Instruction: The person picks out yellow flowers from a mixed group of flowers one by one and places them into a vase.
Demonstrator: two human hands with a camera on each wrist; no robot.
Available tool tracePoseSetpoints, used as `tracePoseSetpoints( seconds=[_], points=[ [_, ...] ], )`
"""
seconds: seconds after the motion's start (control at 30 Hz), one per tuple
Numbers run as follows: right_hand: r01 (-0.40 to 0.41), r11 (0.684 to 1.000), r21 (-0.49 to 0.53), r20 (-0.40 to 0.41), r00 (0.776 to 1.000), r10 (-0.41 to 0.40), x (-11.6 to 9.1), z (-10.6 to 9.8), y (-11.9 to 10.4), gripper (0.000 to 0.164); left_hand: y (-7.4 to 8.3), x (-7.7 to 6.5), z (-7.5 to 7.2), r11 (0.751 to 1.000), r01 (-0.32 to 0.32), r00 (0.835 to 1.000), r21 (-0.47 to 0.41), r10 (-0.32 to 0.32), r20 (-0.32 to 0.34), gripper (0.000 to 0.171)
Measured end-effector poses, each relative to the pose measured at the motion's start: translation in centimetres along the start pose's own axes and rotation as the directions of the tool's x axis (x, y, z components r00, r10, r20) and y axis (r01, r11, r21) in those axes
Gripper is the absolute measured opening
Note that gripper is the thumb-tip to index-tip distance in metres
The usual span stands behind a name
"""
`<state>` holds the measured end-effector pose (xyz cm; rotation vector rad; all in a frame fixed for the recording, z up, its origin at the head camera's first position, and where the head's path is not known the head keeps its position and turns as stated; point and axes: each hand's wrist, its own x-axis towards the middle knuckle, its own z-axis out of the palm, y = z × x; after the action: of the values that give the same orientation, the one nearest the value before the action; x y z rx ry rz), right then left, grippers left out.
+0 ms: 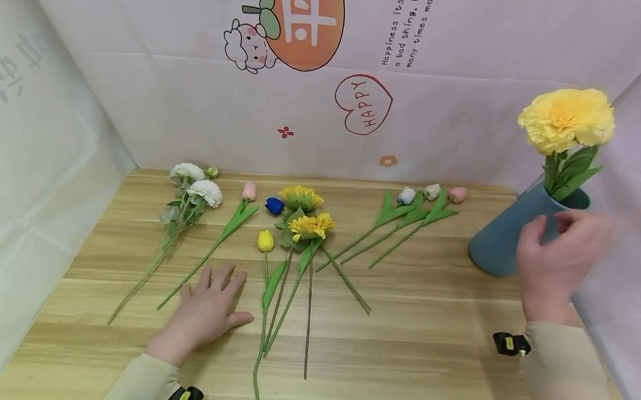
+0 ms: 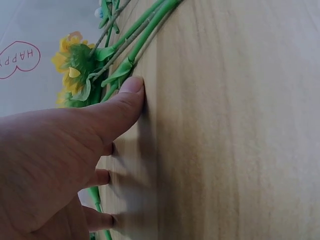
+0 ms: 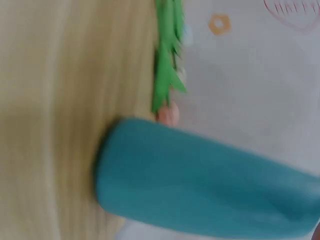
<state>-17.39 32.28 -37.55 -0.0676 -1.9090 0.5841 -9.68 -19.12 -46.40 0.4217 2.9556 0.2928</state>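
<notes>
A blue vase [image 1: 497, 233] stands at the right of the table, holding a big yellow flower [image 1: 568, 120] with green leaves. My right hand [image 1: 563, 262] is in front of the vase, slightly blurred, its fingers loosely bent with nothing seen between them. In the right wrist view the vase [image 3: 200, 180] fills the lower half. My left hand [image 1: 204, 314] rests on the table with fingers spread, between a pink tulip [image 1: 249, 191] and a yellow tulip [image 1: 266, 241]. In the left wrist view its thumb [image 2: 131, 87] is close to green stems [image 2: 145, 40].
White flowers [image 1: 204, 194] lie at the far left. Yellow sunflowers [image 1: 309, 226] and a blue tulip [image 1: 275, 206] lie mid-table. Several pale tulips [image 1: 432, 192] lie near the back edge, left of the vase. A printed white cloth [image 1: 448, 109] hangs behind the wooden table [image 1: 414, 373].
</notes>
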Motion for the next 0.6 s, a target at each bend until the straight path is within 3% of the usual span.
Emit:
tracePoseSetpoints(
  seconds=[0.13,0.2,0.27,0.33,0.43,0.53,0.6],
  points=[
    [0.089,0.996,0.026,0.155,0.984,-0.092,-2.5,0.9,-1.6,0.020,0.2,0.0,-0.4,1.000,0.018,1.000,-0.014,-0.018,0.014,0.079],
    [0.124,0.992,0.034,0.266,0.955,-0.128,-3.7,1.4,-2.8,0.020,0.3,-0.1,-0.5,0.999,0.030,0.999,-0.031,-0.029,0.023,0.078],
    [0.159,0.986,0.048,0.379,0.911,-0.166,-4.7,2.0,-4.1,0.020,0.4,-0.1,-0.7,0.998,0.036,0.999,-0.044,-0.035,0.031,0.077],
    [0.217,0.973,0.079,0.474,0.850,-0.229,-5.7,2.5,-5.5,0.021,0.4,-0.1,-0.8,0.998,0.037,0.999,-0.051,-0.035,0.033,0.077],
    [0.298,0.942,0.157,0.587,0.739,-0.331,-7.2,3.4,-7.6,0.027,0.3,-0.1,-0.8,0.998,0.032,0.999,-0.055,-0.030,0.035,0.078],
    [0.347,0.906,0.244,0.659,0.626,-0.417,-9.0,4.3,-9.5,0.033,0.3,-0.1,-0.7,0.998,0.026,0.999,-0.055,-0.025,0.031,0.079],
    [0.365,0.886,0.286,0.691,0.562,-0.455,-10.2,4.8,-10.8,0.033,0.2,-0.1,-0.6,0.998,0.022,0.999,-0.052,-0.020,0.027,0.079]
  ],
)
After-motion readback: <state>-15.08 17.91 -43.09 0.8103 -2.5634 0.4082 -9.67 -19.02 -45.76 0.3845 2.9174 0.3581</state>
